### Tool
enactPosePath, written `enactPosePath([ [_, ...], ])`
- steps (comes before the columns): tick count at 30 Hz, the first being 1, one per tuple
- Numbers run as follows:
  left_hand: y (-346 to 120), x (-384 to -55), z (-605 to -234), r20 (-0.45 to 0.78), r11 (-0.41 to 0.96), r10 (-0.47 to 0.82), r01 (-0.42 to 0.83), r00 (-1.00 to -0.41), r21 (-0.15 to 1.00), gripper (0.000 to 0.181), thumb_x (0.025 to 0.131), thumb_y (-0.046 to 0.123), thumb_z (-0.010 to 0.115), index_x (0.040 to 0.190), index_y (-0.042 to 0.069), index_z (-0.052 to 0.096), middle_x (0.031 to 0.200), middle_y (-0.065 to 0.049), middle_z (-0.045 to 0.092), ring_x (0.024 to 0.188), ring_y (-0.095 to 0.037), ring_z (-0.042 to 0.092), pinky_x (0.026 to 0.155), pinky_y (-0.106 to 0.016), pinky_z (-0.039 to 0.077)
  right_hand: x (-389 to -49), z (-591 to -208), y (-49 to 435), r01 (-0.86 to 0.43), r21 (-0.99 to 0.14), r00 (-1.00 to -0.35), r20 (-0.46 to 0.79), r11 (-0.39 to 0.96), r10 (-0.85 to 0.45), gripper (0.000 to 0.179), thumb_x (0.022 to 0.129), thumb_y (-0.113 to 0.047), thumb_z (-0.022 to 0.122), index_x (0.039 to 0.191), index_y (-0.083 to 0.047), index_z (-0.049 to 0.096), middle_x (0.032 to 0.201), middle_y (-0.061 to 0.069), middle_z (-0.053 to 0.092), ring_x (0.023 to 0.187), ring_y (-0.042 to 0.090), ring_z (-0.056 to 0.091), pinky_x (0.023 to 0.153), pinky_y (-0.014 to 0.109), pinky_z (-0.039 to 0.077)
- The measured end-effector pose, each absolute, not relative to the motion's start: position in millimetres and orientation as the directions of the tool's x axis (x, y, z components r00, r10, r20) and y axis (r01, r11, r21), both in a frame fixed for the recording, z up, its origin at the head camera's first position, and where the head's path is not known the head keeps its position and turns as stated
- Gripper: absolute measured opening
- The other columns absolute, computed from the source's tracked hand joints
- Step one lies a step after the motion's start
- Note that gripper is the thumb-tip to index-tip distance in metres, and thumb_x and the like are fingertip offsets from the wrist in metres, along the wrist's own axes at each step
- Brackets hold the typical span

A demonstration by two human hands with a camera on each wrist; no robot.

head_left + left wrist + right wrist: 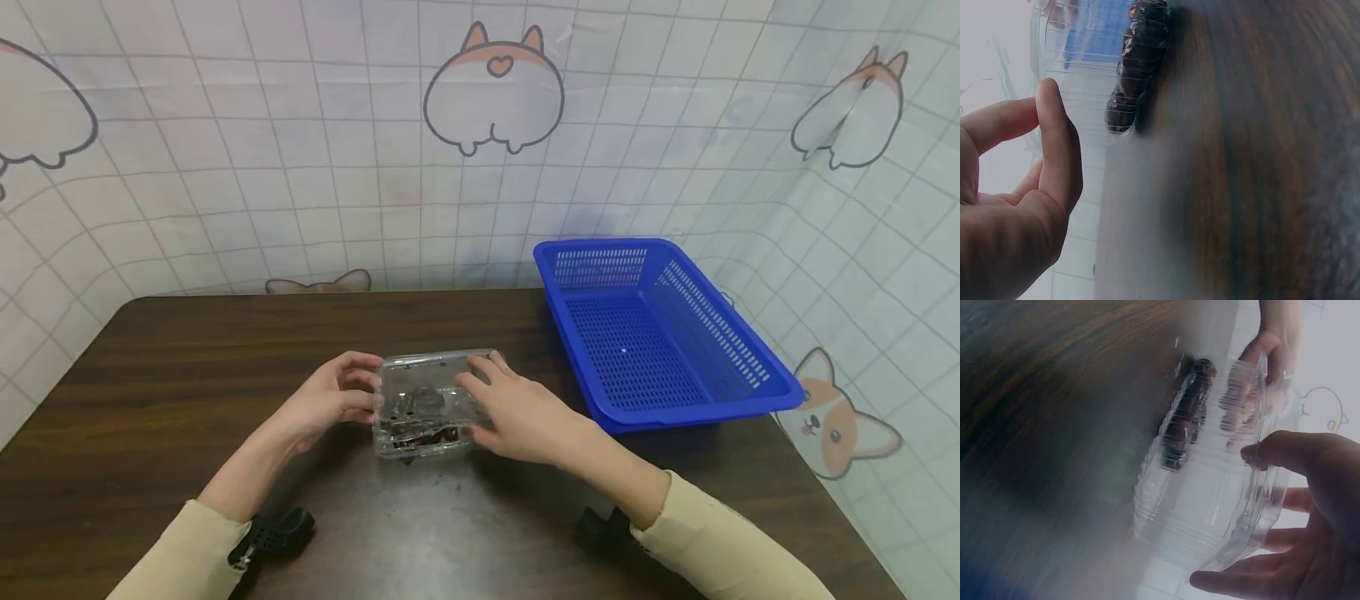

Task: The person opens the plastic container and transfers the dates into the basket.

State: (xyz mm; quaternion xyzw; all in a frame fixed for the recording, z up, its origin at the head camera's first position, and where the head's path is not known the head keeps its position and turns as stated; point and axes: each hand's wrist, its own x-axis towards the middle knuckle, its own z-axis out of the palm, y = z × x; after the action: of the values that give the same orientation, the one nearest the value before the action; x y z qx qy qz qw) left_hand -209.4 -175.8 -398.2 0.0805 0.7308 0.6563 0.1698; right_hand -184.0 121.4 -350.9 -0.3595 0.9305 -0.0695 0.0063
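A clear plastic clamshell box lies between both hands over the dark table. Dark, glossy rounded pieces sit in a clump along its bottom; their kind does not show clearly. At the box's left edge, my left hand holds on with curled fingers and the thumb at the rim. My right hand reaches over the right end, fingers on the lid and thumb at the near edge. In the right wrist view, the right thumb presses the rim while the other fingers spread along the lid side. The lid lies over the box.
A blue plastic basket with slotted sides stands at the right rear of the wood-grain table. Behind the table hangs a white gridded sheet with cartoon dogs. Black straps circle the wrists.
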Motion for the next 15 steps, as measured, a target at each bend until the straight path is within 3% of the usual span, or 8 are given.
enactPosePath([
  [2,-174.7,-208.7,-398.8,-0.135,0.129,0.35,-0.095,-0.927,0.987,0.063,0.093,-0.002,0.069,0.146,-0.006,0.037,0.116,-0.02,0.05,0.087,-0.024,0.063,0.079,-0.037,0.062,-182.4,-350.8,123.7,-0.671,-0.128,-0.739,0.028,0.731,-0.673,0.056,0.096,-0.025,0.073,0.146,-0.009,0.052,0.158,0.022,0.038,0.143,0.048,0.035,0.091,0.053,0.058],
  [5,-172.9,-207.6,-399.3,-0.125,0.13,0.355,-0.084,-0.926,0.988,0.063,0.093,-0.002,0.069,0.146,-0.006,0.037,0.116,-0.02,0.05,0.087,-0.025,0.063,0.079,-0.038,0.062,-181.3,-350.4,125.6,-0.671,-0.107,-0.74,0.024,0.734,-0.672,0.055,0.096,-0.026,0.074,0.145,-0.009,0.055,0.157,0.022,0.039,0.143,0.044,0.037,0.097,0.055,0.054],
  [7,-171.9,-207.4,-399.5,-0.122,0.132,0.352,-0.079,-0.928,0.988,0.062,0.093,-0.001,0.07,0.146,-0.005,0.037,0.116,-0.02,0.049,0.087,-0.026,0.063,0.079,-0.039,0.062,-181.6,-349.7,126.0,-0.669,-0.091,-0.742,0.032,0.737,-0.67,0.056,0.094,-0.028,0.076,0.144,-0.01,0.058,0.156,0.022,0.042,0.138,0.041,0.047,0.095,0.052,0.056],
  [12,-170.2,-207.9,-398.2,-0.116,0.136,0.343,-0.073,-0.932,0.988,0.062,0.093,-0.001,0.07,0.146,-0.005,0.038,0.115,-0.019,0.049,0.085,-0.026,0.063,0.078,-0.038,0.061,-183.4,-346.7,126.2,-0.667,-0.086,-0.744,0.043,0.74,-0.666,0.054,0.092,-0.029,0.079,0.14,-0.011,0.062,0.15,0.021,0.049,0.104,0.032,0.071,0.08,0.041,0.062],
  [15,-170.5,-209.0,-396.7,-0.113,0.141,0.342,-0.068,-0.933,0.988,0.062,0.093,-0.002,0.069,0.146,-0.005,0.038,0.115,-0.019,0.05,0.085,-0.026,0.063,0.078,-0.038,0.062,-184.2,-344.2,125.7,-0.676,-0.091,-0.736,0.023,0.731,-0.677,0.056,0.092,-0.026,0.078,0.142,-0.009,0.06,0.15,0.023,0.048,0.106,0.032,0.07,0.082,0.042,0.062],
])
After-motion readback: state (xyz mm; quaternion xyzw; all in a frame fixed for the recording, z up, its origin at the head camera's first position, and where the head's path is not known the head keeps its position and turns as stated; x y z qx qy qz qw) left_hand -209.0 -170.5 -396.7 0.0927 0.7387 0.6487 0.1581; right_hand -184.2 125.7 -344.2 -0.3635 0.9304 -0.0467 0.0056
